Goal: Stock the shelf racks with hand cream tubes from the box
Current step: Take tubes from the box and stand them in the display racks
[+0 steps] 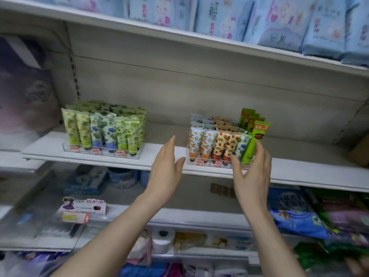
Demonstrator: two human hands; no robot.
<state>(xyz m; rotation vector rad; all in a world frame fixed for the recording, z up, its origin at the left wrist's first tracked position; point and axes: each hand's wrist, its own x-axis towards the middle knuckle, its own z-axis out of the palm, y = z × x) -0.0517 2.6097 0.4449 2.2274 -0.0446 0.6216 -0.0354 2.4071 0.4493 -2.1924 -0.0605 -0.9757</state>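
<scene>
Nearest: lower shelf is crowded, with a blue bag (289, 212) sitting right under the right forearm. Both arms reach up over it.

Left hand (167, 168): open, fingers straight and together, holding nothing. It's in front of the shelf (50, 148) lip, just left of the right rack (207, 163), and looks apart from it.

Right hand (252, 174): open, fingers spread at that rack's front right corner. Thumb is by the front wall, fingers are up beside the green tube (252, 146). Can't tell if it actually touches either.

Room to move: bare shelf strip between the two racks, and more bare shelf right of the right rack. Lots of height up to the upper shelf (179, 37).

Hand cream tubes (219, 144) stand cap-down in rows in the clear right rack. Prints are orange fruit, strawberry and blue-green leaf. The plain green tubes fill the rightmost lane and stand taller.

Left rack (103, 151) is well apart and full of green and blue floral tubes.

Behind them is the plain back panel (199, 86). Blue packs (279, 21) line the upper shelf.
</scene>
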